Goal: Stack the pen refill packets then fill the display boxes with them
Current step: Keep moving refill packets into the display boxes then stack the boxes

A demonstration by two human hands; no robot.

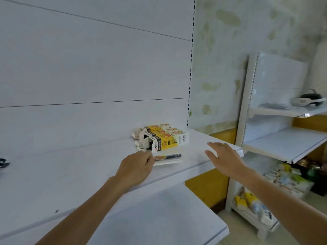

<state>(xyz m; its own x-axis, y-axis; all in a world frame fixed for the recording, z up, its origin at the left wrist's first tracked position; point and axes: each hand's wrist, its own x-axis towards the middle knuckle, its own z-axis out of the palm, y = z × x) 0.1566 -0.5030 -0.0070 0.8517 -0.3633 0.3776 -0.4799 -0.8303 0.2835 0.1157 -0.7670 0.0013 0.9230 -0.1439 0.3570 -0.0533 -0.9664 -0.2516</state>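
Three yellow-and-white display boxes (165, 138) lie on their sides at the back of the white shelf (88, 170), their flaps open toward the left. In front of them lies a small stack of clear pen refill packets (168, 158). My left hand (137, 167) reaches to the stack's left end, fingertips touching or pinching it; the exact grip is hidden. My right hand (223, 159) hovers over the shelf's right corner with fingers spread, holding nothing, a short way right of the packets.
A black object (3, 163) lies at the shelf's far left. A lower shelf board (159, 218) juts out below. To the right stands another white rack (283, 144) with a headset-like device (307, 100) on top and packaged goods on its lower levels.
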